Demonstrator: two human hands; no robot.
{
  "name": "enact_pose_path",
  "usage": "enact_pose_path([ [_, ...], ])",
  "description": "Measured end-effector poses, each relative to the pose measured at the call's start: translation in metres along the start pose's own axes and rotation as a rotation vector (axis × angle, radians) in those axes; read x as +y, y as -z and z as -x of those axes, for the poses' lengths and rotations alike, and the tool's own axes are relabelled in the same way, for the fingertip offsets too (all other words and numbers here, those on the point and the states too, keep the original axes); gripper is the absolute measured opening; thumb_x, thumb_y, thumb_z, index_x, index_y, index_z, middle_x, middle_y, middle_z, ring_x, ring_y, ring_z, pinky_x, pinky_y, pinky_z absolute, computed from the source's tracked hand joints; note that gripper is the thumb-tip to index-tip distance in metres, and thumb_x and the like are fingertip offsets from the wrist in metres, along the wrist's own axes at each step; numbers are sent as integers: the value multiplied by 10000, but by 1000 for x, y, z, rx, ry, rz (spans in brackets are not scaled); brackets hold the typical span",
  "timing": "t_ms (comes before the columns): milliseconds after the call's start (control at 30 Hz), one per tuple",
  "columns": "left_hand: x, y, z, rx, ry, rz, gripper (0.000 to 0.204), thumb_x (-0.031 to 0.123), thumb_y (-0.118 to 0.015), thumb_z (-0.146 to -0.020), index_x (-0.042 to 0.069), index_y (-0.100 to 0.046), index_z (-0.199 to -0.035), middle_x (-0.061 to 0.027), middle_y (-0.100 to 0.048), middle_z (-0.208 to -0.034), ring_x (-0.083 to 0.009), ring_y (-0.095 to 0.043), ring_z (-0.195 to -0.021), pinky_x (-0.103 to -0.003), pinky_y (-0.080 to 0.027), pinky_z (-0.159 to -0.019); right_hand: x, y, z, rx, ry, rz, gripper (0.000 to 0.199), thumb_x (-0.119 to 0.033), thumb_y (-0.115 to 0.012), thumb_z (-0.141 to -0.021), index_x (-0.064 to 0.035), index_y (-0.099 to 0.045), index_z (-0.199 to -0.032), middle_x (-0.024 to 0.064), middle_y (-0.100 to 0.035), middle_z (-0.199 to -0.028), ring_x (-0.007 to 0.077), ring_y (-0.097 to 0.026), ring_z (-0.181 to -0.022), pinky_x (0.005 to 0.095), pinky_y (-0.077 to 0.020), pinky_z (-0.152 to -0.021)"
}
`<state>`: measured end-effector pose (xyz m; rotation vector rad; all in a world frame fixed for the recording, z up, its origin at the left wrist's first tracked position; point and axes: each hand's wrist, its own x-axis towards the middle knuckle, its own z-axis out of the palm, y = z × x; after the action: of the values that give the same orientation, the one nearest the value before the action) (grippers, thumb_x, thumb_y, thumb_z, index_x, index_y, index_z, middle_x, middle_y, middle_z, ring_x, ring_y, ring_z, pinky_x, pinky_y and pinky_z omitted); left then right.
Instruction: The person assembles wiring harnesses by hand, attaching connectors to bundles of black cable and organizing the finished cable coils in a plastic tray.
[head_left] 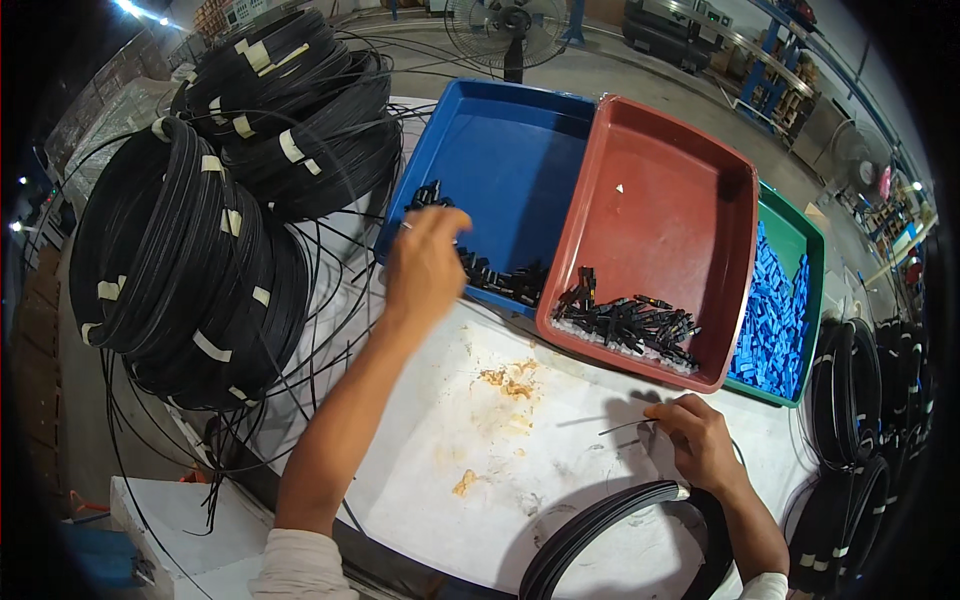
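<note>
My left hand (pixel 428 262) is at the near left corner of the blue tray (pixel 520 150), over a pile of small black connector-like parts (pixel 500 278). Its fingers are bent and drawn together, slightly blurred, and hide whatever is between them. On the right, my right hand (pixel 695 440) pinches a thin black cable (pixel 628 427) near its end, which points left over the table. Below that hand and against its wrist stands a coil of black cable (pixel 590 525), bound with a pale tape band.
Beside the blue tray stand a red tray (pixel 660 190) with black parts and a green tray (pixel 812 300) full of blue pieces. Large taped cable coils (pixel 190 260) are stacked at left; more coils (pixel 845 400) sit at right. Yellowish residue (pixel 510 382) marks the white tabletop (pixel 420 470).
</note>
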<state>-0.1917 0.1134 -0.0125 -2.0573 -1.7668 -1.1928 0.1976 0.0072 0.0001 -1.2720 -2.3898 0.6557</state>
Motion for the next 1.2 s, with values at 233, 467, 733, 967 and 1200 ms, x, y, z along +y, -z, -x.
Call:
enact_pose_path([
  [233, -14, -26, -24, -250, 334, -266, 350, 150, -649, -942, 40, -626, -1274, -205, -609, -1301, -442, -578, -1185, -505, -471, -1022, 1, -4, 0, -23, 66, -2, 396, 126, -615, -750, -27, -679, -1110, 173, -690, -998, 386, -689, -900, 433, -573, -775],
  [467, 2, -31, -23, -128, -83, 368, 247, -35, -653, -852, 6, -702, -1090, -173, -689, -1230, -350, -655, -1131, -416, -519, -960, 2, -1, 2, -25, 70, -7, 390, 120, -619, -750, -28, -695, -1102, 165, -692, -981, 375, -694, -884, 421, -575, -760],
  [733, -55, 15, -44, 3, 74, -162, 199, -53, -659, -818, 83, -763, -920, -94, -718, -1023, -320, -628, -1021, -438, -492, -888, 0, -2, -1, -20, 108, 12, 349, 80, -672, -746, -40, -683, -1074, 145, -688, -950, 377, -689, -871, 442, -568, -764],
  [967, -66, 16, -50, -136, 90, -417, 300, -20, -778, -748, 155, -801, -991, -19, -624, -1093, -243, -571, -1109, -403, -423, -942, -1, -1, -3, -122, 14, -47, 167, 15, -724, -821, -39, -629, -946, 129, -657, -906, 379, -686, -840, 444, -560, -733],
  [1200, -72, 21, -50, -226, 115, -454, 329, 12, -789, -757, 174, -806, -1043, -20, -583, -1251, -238, -562, -1166, -412, -421, -957, 4, 11, 2, -68, -9, -48, 204, 71, -714, -810, -25, -635, -971, 133, -661, -926, 371, -693, -838, 428, -568, -725],
])
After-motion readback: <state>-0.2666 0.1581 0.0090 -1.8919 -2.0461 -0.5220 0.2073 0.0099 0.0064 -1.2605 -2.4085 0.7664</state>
